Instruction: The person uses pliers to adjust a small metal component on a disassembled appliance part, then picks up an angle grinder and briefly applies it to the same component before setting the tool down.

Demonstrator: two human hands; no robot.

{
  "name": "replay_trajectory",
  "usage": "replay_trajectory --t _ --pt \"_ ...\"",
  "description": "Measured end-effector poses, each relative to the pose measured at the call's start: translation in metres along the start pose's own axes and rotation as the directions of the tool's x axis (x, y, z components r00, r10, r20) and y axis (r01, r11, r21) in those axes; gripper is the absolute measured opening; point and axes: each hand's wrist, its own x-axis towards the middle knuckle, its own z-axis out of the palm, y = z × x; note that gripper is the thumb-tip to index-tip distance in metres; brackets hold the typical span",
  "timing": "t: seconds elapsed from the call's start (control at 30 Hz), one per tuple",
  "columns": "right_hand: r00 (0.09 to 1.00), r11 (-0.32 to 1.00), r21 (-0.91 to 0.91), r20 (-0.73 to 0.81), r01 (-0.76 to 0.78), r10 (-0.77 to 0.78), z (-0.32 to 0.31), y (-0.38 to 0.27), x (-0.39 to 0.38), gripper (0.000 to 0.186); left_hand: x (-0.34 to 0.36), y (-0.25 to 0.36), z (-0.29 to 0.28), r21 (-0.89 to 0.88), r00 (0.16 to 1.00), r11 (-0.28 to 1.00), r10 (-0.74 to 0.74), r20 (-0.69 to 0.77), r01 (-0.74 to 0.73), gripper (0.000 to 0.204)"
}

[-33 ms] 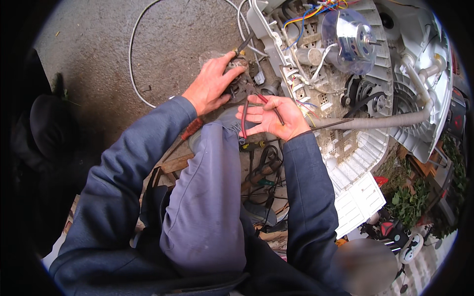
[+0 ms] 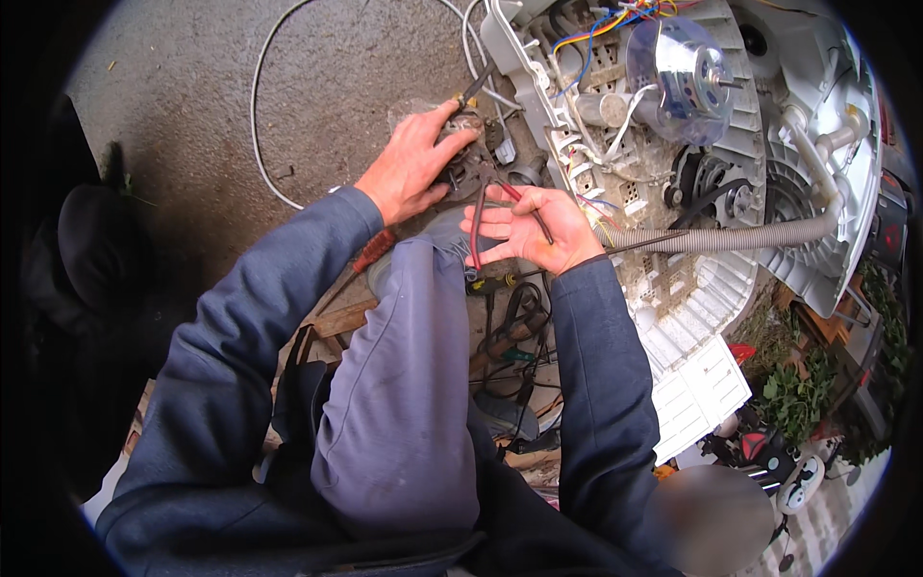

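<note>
My left hand rests over a dirty metal part, its fingers curled round the near side, so much of the part is hidden. A dark flat piece sticks up beyond the fingertips. In my right hand, turned palm up, lie red-handled pliers. Their handles are spread, with my fingers between them and the thumb over one. The jaws reach the metal part beside my left hand; what they grip, if anything, cannot be made out. Just past my knee, both hands work close together.
An opened white appliance housing stands at the right, with a plastic-covered motor, coloured wires and a grey corrugated hose. A grey cable loops across the wet floor. Two screwdrivers, one red-handled, one yellow-and-black, lie below my hands.
</note>
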Motion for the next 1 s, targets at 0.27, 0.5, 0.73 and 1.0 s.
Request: replay_trajectory --t 0.27,0.5,0.73,1.0 --pt "1.0 1.0 -0.019 0.006 0.013 -0.013 -0.008 0.003 0.005 0.023 0.0 0.003 0.001 0.007 1.0 1.0 0.0 0.006 0.0 0.089" --pt "1.0 0.994 -0.107 -0.017 0.009 -0.011 0.004 0.006 0.002 0.038 -0.001 0.001 -0.001 -0.009 1.0 1.0 -0.012 0.021 0.012 0.089" --pt "1.0 0.977 -0.214 -0.022 -0.005 0.0 0.013 0.001 -0.001 0.042 0.0 -0.001 0.002 -0.008 1.0 1.0 -0.013 0.023 0.013 0.088" --pt "0.987 0.967 -0.256 -0.154 0.0 -0.041 -0.001 0.006 0.039 0.039 -0.001 0.005 -0.001 0.042 0.997 0.999 0.018 0.076 -0.021 0.086"
